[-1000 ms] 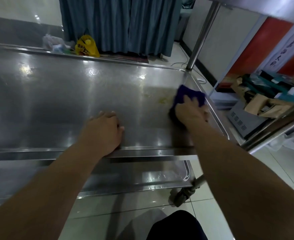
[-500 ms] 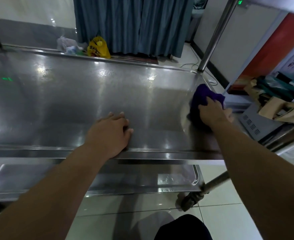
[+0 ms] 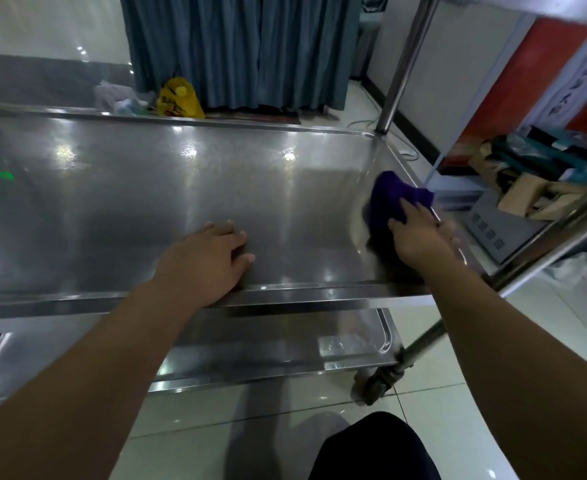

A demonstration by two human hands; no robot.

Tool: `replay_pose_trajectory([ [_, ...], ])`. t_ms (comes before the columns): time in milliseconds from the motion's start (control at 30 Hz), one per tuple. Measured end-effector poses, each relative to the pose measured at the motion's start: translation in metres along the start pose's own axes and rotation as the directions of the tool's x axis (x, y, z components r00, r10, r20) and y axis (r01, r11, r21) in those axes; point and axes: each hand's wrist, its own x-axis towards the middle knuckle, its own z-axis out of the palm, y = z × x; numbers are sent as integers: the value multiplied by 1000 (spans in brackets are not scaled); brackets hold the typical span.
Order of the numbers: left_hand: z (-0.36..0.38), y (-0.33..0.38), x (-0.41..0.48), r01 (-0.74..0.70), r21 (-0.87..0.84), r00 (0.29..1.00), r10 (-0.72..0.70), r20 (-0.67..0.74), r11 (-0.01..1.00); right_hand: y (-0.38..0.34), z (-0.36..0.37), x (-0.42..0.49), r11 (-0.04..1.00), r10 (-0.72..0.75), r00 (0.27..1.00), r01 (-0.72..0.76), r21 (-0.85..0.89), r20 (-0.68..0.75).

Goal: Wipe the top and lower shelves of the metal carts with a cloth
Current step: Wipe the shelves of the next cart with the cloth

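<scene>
A steel cart shelf (image 3: 119, 202) fills the middle of the head view, shiny and wet-looking. My right hand (image 3: 420, 233) presses a purple cloth (image 3: 390, 199) flat against the shelf's right rim, fingers spread over it. My left hand (image 3: 209, 261) rests palm down on the shelf near its front lip, holding nothing. Below, a lower shelf (image 3: 347, 348) of the same cart shows under the front edge. An upright post (image 3: 403, 67) rises at the far right corner toward a higher shelf.
A yellow bag (image 3: 178, 100) and a clear plastic bag (image 3: 119, 100) lie on the floor behind the cart, before a blue curtain (image 3: 243, 50). Cardboard and boxes (image 3: 541, 181) are stacked to the right. A caster wheel (image 3: 378, 382) sits on the tiled floor.
My right hand has slid the cloth rightward from the shelf surface to the right rim. My left hand has stayed on the front lip. The view shifted slightly.
</scene>
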Motion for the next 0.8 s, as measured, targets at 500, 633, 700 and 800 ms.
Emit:
replay_pose_trajectory([
  [500, -19, -32, -29, -96, 63, 995, 98, -20, 993, -1, 11, -88, 949, 316, 942, -316, 15, -113],
  [633, -23, -47, -46, -123, 124, 992, 119, 45, 985, -42, 21, -110, 966, 250, 962, -255, -32, -108],
  [700, -23, -50, -49, -144, 119, 987, 134, 84, 982, -66, 27, -122, 983, 171, 977, -178, -44, -127],
  [800, -26, -48, -49, -164, 105, 984, 154, 92, 981, -97, 31, -141, 999, 19, 992, -24, -32, -125],
])
